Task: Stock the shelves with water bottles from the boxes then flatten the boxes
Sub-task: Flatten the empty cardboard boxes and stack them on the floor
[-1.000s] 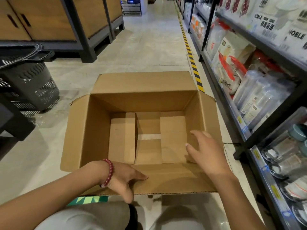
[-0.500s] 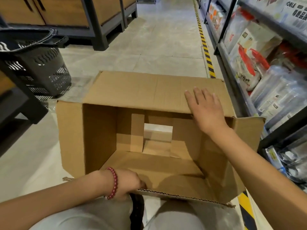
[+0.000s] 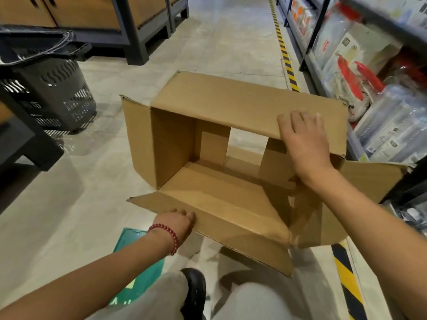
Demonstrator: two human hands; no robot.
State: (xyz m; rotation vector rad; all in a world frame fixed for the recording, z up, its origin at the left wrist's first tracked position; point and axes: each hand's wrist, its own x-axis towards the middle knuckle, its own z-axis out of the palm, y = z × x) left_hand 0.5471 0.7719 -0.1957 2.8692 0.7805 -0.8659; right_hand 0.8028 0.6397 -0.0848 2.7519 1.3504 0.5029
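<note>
An empty brown cardboard box (image 3: 221,105) lies tipped on its side on the aisle floor, its open mouth toward me and all flaps spread. The bottom flaps at its far end are parted, and the floor shows through the gap. My right hand (image 3: 305,142) lies flat on the box's upper panel near its front edge, fingers straight. My left hand (image 3: 178,221), with a red bead bracelet on the wrist, grips the edge of the near lower flap, fingers curled under it. No water bottles are inside the box.
Shelving (image 3: 360,72) with packaged goods and plastic containers runs along the right, behind a yellow-black floor stripe (image 3: 286,58). A dark plastic shopping basket (image 3: 57,93) stands at left, wooden cabinets (image 3: 97,12) behind it. A green floor sticker (image 3: 136,271) lies by my knees.
The box has tipped from upright onto its side, and its bottom flaps have opened. My right hand came out of the box onto the upper panel. My left hand stayed on the near flap.
</note>
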